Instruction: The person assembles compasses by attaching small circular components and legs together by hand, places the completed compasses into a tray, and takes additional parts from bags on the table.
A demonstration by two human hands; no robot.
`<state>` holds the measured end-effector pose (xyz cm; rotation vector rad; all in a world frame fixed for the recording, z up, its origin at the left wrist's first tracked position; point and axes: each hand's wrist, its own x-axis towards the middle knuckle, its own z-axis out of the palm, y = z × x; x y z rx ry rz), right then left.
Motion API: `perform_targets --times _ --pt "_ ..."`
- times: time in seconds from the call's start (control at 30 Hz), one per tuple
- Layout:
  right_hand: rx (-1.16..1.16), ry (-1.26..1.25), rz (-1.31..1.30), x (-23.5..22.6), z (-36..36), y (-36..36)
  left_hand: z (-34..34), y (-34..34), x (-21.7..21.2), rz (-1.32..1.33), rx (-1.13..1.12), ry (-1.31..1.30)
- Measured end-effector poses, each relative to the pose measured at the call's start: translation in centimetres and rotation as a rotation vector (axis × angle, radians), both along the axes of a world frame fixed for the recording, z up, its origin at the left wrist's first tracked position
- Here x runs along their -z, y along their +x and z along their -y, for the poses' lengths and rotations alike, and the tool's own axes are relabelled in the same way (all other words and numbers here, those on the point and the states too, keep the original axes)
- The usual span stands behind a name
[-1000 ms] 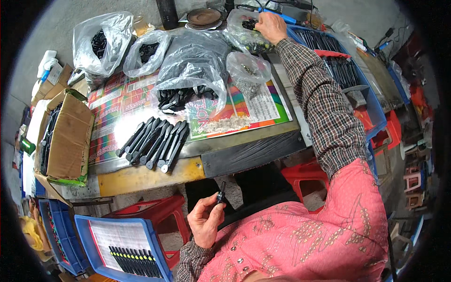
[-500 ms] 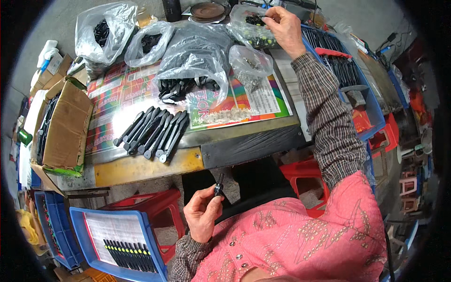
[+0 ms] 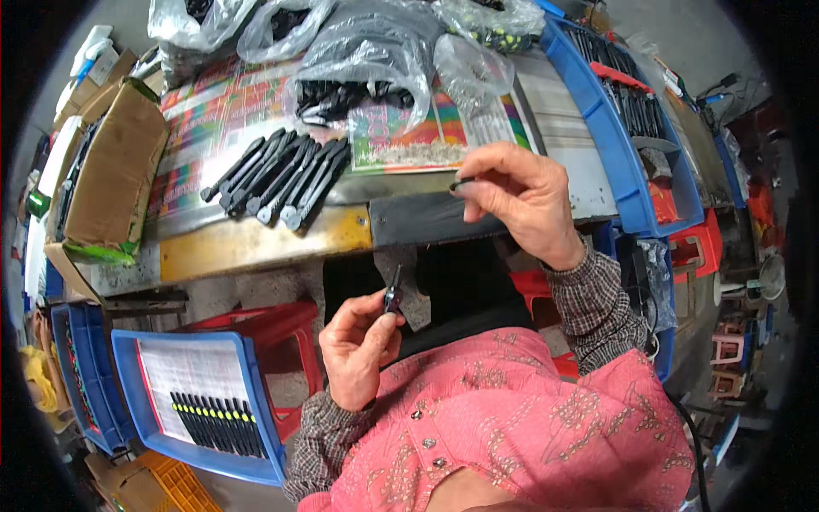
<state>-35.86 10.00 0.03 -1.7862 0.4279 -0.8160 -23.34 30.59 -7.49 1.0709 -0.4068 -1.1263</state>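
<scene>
My left hand [image 3: 354,354] is closed in a pinch around a small dark part with a thin shaft [image 3: 393,294], held upright below the table edge. My right hand [image 3: 533,200] is raised over the table's front edge. Between its thumb and forefinger is a small black piece [image 3: 461,184], perhaps a ring, too small to make out fully. A row of black handle-like pieces [image 3: 277,179] lies side by side on the table, beyond my left hand. Behind them a clear plastic bag [image 3: 371,38] spills more black parts.
Further plastic bags [image 3: 482,64] stand along the back. At left is an open cardboard box [image 3: 115,175]. A blue tray [image 3: 258,384] below holds several black pieces with yellow-green bands [image 3: 217,422]. Right of the table, a blue bin [image 3: 589,128] holds black pieces. Red stools [image 3: 307,367] stand beneath.
My right hand has come back from the bag of black and yellow-green parts at the far right, with a small black piece in its fingers. My left hand still holds its part.
</scene>
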Motion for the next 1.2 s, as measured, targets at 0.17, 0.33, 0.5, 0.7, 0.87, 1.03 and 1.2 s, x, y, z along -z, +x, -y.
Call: perform_targets --times 0.17,0.33,0.5,0.7,0.87,1.03,1.2 --pt "-0.025 0.022 -0.084 2.1 -2.9 -0.5 0.0 -0.1 -0.2 -0.033 0.011 -0.010" --pt "-0.174 0.082 -0.007 3.8 -4.4 -0.9 0.0 -0.2 -0.1 -0.069 0.006 -0.053" --pt "-0.190 0.400 0.012 5.2 -6.2 -1.2 -0.1 -0.4 0.0 -0.073 0.009 -0.031" --pt "-0.233 0.470 0.009 6.3 -6.8 -1.0 -0.3 -0.6 0.8 -0.116 0.023 -0.014" --pt "-0.225 0.537 -0.035 6.8 -7.4 -0.6 -0.2 -0.7 1.4 -0.152 0.010 -0.029" --pt "-0.206 0.465 -0.036 7.9 -7.4 -0.7 -0.1 -0.5 1.3 -0.200 0.003 -0.025" --pt "-0.194 0.176 -0.125 8.1 -7.0 -0.8 -0.1 -0.6 1.8 -0.178 -0.014 -0.036"
